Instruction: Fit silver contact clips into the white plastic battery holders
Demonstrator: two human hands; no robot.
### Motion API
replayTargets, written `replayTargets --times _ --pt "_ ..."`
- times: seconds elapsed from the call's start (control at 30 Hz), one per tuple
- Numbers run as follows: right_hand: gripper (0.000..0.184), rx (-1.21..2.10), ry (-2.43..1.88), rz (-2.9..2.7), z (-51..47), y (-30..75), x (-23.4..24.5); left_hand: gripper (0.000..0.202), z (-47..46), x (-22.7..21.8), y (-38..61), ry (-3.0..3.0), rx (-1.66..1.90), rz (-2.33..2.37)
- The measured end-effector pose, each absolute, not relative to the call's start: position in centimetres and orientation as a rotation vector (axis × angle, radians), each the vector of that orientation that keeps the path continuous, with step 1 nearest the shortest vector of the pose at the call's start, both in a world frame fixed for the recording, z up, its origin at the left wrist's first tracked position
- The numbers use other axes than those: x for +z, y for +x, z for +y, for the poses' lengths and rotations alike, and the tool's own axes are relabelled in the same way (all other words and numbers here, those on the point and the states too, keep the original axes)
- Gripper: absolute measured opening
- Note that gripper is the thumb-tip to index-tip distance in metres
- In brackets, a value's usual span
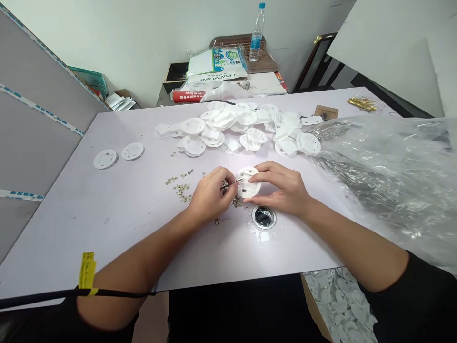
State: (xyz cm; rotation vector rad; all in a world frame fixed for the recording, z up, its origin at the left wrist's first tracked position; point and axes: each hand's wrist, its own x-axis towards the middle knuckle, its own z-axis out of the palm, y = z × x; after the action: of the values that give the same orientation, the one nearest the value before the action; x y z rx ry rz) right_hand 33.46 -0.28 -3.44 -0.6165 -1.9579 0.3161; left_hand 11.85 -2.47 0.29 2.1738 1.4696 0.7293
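Observation:
My right hand point(282, 186) grips a round white plastic disc point(249, 189) by its edge, tilted up with its recessed side toward me. My left hand point(213, 193) is closed around a thin metal tool like tweezers point(230, 184), and its tip touches the disc near the left of its face. Whether a small part sits at that tip is too small to tell. Small metal pieces point(183, 192) lie scattered on the table left of my left hand, with more partly hidden under it. Below the disc, a round dark-centred fitting point(263, 217) is set in the tabletop.
Many white discs point(224, 121) are heaped across the back; two more point(105, 159) lie apart at left. A clear plastic bag point(385, 166) of metal parts covers the right side. Gold-coloured pieces point(362, 104) lie far right. A black cable point(117, 293) crosses my left forearm.

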Motion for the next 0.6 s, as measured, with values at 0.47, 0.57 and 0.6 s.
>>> replayTargets --times 0.47,0.57,0.6 --pt "0.042 0.352 -0.600 -1.983 -0.22 33.37 -3.53 0.005 -2.13 0.08 11.39 2.204 0.702 1.425" --pt "0.041 0.367 -0.605 -1.981 -0.27 33.34 -3.58 0.005 -2.06 0.11 11.34 2.200 0.684 1.429" --pt "0.040 0.369 -0.602 -1.983 -0.29 33.34 -3.59 0.006 -2.04 0.16 11.33 2.202 0.682 1.426"
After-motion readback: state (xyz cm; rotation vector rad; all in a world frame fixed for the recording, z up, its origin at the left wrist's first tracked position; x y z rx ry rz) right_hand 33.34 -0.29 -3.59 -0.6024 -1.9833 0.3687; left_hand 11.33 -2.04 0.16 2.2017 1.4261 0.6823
